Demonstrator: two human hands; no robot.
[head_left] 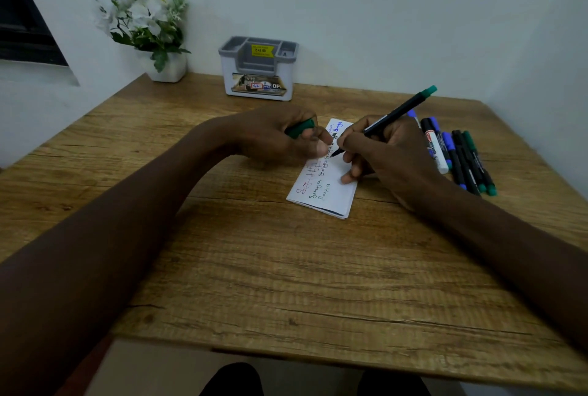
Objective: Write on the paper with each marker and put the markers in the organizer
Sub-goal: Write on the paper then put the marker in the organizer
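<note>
A folded white paper (331, 192) with red, green and blue handwriting lies in the middle of the wooden table. My right hand (381, 154) grips a black marker with a green end (401, 112), its tip touching the paper's upper part. My left hand (280, 138) is curled around the green cap (300, 128), its fingertips resting at the paper's left edge. Several more markers (461, 154), blue, green and one white-bodied, lie in a row to the right of the paper. The grey and white organizer (258, 69) stands at the back against the wall, with no markers showing in it.
A white pot of artificial flowers (149, 30) stands at the back left corner. The wooden table (254, 268) has walls behind it and to the right. A dark window frame (22, 14) is at the far left. The table's front edge runs near my knees.
</note>
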